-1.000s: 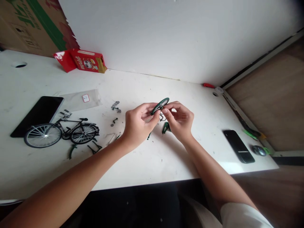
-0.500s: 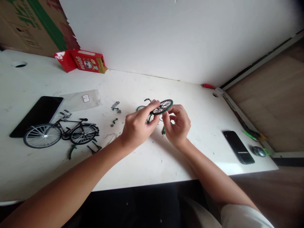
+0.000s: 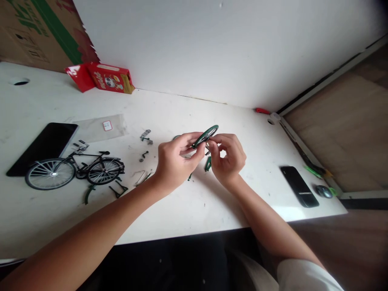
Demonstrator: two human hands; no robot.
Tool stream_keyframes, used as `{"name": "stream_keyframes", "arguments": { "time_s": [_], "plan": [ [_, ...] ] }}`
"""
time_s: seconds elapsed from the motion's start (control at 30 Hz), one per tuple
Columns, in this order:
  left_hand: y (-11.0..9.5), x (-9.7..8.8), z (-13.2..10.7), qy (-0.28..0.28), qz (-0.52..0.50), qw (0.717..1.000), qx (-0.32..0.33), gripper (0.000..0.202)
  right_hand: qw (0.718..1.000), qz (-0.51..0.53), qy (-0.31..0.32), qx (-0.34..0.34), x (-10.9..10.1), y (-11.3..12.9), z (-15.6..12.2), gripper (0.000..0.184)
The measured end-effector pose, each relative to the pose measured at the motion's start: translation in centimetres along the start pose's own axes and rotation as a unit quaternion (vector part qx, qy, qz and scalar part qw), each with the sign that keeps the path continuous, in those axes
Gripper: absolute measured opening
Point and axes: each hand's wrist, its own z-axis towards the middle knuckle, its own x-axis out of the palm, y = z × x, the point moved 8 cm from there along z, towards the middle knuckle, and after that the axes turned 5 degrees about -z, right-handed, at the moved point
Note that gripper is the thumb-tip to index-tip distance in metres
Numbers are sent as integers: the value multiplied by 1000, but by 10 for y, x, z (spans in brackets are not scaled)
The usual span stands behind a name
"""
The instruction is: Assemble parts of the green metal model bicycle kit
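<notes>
Item held: green wheel [image 3: 206, 135], a small spoked model wheel, raised clear of the table [image 3: 188, 210] between both hands.
Left hand [image 3: 176, 161]: thumb and forefinger pinched on the wheel's lower-left rim; the remaining fingers are curled in beneath.
Right hand [image 3: 229, 158]: thumb and forefinger closed at the wheel's middle, by the hub. Whether they also hold a separate small fitting there cannot be told.
Long axis: the wheel is seen nearly edge-on, its rim running from lower left, at the left fingers, up to the upper right, past the right fingertips.
Bearing from fingers: the wheel lies above and just beyond both sets of fingertips, and its far end stands free of both hands.
Nearer hand: neither; both hands touch it, the left at the rim end, the right at the centre.
Beneath the hands: green part [image 3: 207, 164], lying on the table, apart from the wheel.
Surroundings: black model bicycle [image 3: 74, 169] well to the left, with loose small parts [image 3: 146, 136] between it and the hands.
</notes>
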Motion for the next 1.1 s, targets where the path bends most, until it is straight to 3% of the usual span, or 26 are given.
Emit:
{"name": "stream_keyframes", "arguments": {
  "time_s": [0.17, 0.37, 0.47, 0.67, 0.8, 1.1],
  "plan": [
    [-5, 0, -1, 5, 34, 999, 38, 26, 979, 136, 33, 151, 9, -20, -7, 3],
    [-7, 0, -4, 8, 99, 989, 109, 31, 921, 259, 87, 278, 25, -34, -17, 11],
    [-5, 0, -5, 4, 113, 987, 113, 31, 915, 254, 97, 297, 27, -35, -20, 19],
    [0, 1, -3, -1, 83, 994, 66, 26, 943, 170, 75, 274, 26, -31, -25, 14],
    [1, 2, -4, 1, 72, 995, 62, 27, 945, 181, 59, 265, 26, -30, -26, 14],
    [0, 1, -7, 3, 122, 987, 106, 32, 881, 301, 117, 345, 46, -30, -38, 21]
  ]
}}
